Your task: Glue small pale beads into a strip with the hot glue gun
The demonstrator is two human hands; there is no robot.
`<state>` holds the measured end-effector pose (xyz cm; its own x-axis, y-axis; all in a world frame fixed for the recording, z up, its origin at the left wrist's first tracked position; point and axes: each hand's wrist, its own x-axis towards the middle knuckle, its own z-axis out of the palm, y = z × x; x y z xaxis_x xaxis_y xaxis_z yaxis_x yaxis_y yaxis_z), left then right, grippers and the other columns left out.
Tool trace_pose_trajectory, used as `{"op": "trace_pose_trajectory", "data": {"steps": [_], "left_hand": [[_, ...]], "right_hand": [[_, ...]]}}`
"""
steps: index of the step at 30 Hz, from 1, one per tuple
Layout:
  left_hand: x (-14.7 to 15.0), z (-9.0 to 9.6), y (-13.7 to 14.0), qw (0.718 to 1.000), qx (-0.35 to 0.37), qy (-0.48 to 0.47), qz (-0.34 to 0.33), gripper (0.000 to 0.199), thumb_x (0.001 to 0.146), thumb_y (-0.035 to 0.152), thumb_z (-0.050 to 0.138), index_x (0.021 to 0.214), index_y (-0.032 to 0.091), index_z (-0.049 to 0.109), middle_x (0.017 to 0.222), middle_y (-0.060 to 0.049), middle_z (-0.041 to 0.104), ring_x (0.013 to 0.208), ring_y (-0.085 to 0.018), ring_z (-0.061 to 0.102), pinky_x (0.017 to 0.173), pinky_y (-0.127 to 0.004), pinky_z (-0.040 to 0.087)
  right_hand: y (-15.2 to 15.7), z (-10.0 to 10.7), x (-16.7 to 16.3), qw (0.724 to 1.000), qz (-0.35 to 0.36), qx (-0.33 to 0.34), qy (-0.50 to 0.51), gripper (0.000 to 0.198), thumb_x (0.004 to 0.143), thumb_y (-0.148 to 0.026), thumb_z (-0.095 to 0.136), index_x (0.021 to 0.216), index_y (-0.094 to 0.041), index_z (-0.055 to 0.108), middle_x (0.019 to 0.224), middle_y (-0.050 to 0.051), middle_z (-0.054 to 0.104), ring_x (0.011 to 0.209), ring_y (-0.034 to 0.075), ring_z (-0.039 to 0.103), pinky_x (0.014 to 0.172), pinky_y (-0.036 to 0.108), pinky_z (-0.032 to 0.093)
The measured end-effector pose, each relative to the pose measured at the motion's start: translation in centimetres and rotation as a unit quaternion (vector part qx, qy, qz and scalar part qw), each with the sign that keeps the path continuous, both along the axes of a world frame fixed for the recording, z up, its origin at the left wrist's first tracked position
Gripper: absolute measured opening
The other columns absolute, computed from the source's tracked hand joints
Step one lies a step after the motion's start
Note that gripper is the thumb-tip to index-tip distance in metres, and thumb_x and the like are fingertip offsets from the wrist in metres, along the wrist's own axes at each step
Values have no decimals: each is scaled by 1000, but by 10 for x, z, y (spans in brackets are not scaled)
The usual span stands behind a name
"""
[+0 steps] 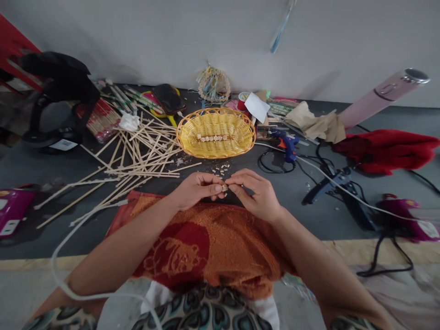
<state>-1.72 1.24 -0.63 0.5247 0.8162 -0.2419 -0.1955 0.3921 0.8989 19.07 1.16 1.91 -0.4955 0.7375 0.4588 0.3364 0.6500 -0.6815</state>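
My left hand point(197, 190) is closed in a pinch, thumb against fingers, on a small tan piece point(224, 188) that looks like a bit of wood. Close on its right, my right hand point(256, 195) is also pinched, its fingertips at the piece; whatever lies between them is too small to make out. Several short cut stick pieces point(222, 169) lie on the dark table just beyond my fingers. Behind them stands a yellow woven basket point(216, 149) with a row of small joined pieces point(215, 138) inside. An orange towel point(237, 233) is spread under my forearms.
Many thin wooden sticks point(144, 167) lie loose at the left. To the right are a blue glue gun point(288, 145), dark blue pliers-like cutters point(326, 185), a red cloth point(388, 149) and a pink flask point(381, 98). A white cable point(57, 261) loops past my left arm.
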Motion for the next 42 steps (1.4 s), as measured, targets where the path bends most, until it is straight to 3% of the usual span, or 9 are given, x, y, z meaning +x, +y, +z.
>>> {"op": "trace_pose_trajectory", "data": {"steps": [9,21,30,42], "left_hand": [[1,2,-1,1000,-2,11,4,25,75,33,74,86,11,70,74,-6,70,62,-9,58,61,-21,45],[0,4,0,997,56,49,-36,23,81,35,68,88,13,70,78,-5,69,66,-9,57,65,-22,44],[-1,2,0,995,70,52,-40,22,82,34,67,89,13,69,79,-4,69,66,-9,56,66,-22,44],[-2,-1,-1,999,31,-1,-12,25,83,33,68,98,13,70,79,-5,70,62,-8,56,62,-21,43]], "right_hand": [[1,0,0,1000,13,-4,-11,13,91,-18,55,97,-20,66,92,6,65,87,15,63,79,31,54],[2,0,-1,997,25,28,-67,10,89,-14,51,91,-18,60,87,6,62,81,16,60,73,31,51],[0,-1,-5,997,25,-14,-71,9,87,-11,47,88,-18,52,85,4,57,78,14,54,71,28,46],[7,-2,7,997,-72,-22,-29,13,94,-17,46,86,-18,57,80,3,57,75,14,54,69,29,46]]}}
